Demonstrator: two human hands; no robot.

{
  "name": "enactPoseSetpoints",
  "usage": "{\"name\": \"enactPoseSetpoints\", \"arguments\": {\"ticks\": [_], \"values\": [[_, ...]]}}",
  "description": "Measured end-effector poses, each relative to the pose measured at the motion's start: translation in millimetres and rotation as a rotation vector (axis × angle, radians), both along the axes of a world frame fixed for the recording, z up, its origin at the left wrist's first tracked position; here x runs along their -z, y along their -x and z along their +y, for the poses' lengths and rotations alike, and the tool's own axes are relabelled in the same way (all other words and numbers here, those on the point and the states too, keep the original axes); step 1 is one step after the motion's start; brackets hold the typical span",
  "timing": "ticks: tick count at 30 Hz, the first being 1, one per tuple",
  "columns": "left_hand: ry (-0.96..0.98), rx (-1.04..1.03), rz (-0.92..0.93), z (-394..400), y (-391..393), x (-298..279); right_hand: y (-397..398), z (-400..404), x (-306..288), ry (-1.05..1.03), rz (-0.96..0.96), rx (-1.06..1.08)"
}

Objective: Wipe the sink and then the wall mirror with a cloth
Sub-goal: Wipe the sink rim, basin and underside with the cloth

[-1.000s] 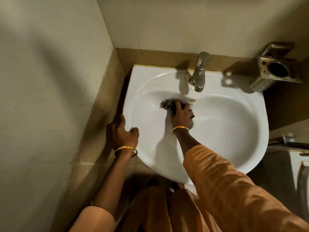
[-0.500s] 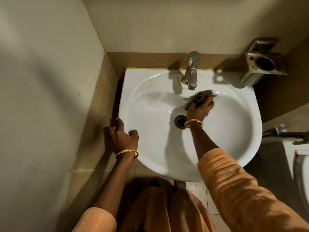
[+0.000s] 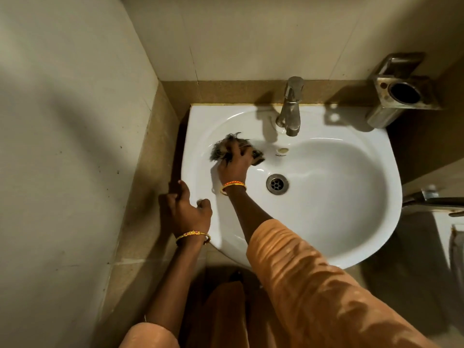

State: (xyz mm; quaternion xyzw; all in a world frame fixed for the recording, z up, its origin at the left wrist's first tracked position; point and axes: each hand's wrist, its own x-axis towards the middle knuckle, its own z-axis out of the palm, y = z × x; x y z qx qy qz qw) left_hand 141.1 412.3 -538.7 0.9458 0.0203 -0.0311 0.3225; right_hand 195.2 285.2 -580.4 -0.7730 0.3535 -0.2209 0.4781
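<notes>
A white oval sink [image 3: 351, 222] is fixed into the corner, with a metal drain [image 3: 277, 184] in its bowl. My right hand [image 3: 236, 164] presses a dark frayed cloth [image 3: 222, 146] against the bowl's back left slope, left of the drain. My left hand [image 3: 188, 209] grips the sink's left rim, thumb on top and fingers over the outer edge. No mirror is in view.
A steel tap [image 3: 290, 114] stands at the back middle of the sink. A metal holder [image 3: 399, 94] is mounted on the wall at the back right. Tiled walls close in on the left and behind. A white fixture [image 3: 449, 232] sits at the right edge.
My right hand has swept the cloth from under the tap, right of the drain, across to the bowl's back left side. The left hand has stayed on the rim.
</notes>
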Motion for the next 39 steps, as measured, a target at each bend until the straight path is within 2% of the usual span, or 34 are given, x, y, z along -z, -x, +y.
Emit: {"name": "enactPoseSetpoints", "arguments": {"ticks": [3,5,9,11,14,18,21,24,27,31,33,35,39], "values": [[-0.014,0.008,-0.042,-1.4,2.2,-0.6,7.7,1.5,7.5,0.167,-0.030,-0.322],[-0.026,0.011,-0.067,-2.5,3.6,-1.3,9.2,-12.8,6.8,0.266,0.024,-0.468],[-0.068,0.000,-0.094,-4.8,5.8,-0.5,24.6,-54.3,5.7,0.512,0.379,-0.669],[-0.076,-0.010,-0.111,-6.9,7.1,0.6,46.1,-73.7,9.7,0.611,0.499,-0.609],[-0.075,-0.020,-0.115,-8.7,9.4,0.6,83.3,-94.4,16.2,0.829,0.555,-0.471],[-0.071,-0.042,-0.105,-10.6,9.0,1.4,117.0,-139.6,3.8,0.804,0.641,-0.284],[-0.070,-0.055,-0.109,-14.3,10.8,3.7,133.4,-175.7,-5.5,0.934,0.646,-0.131],[-0.060,-0.077,-0.118,-16.3,11.8,4.0,140.1,-176.8,-6.2,0.832,0.752,0.025],[-0.056,-0.078,-0.131,-14.7,11.0,6.7,143.1,-168.5,3.5,0.668,0.870,0.056],[-0.041,-0.085,-0.150,-13.5,9.6,13.6,144.9,-152.9,2.9,0.296,1.092,-0.063],[-0.025,-0.096,-0.168,-13.4,9.4,14.9,144.6,-131.4,8.0,0.218,1.160,-0.180],[0.000,-0.107,-0.179,-14.0,9.7,14.2,141.1,-98.6,18.2,0.101,1.110,-0.304],[0.032,-0.122,-0.202,-15.8,10.5,13.4,111.4,-29.6,17.8,-0.094,0.786,-0.497]]}}
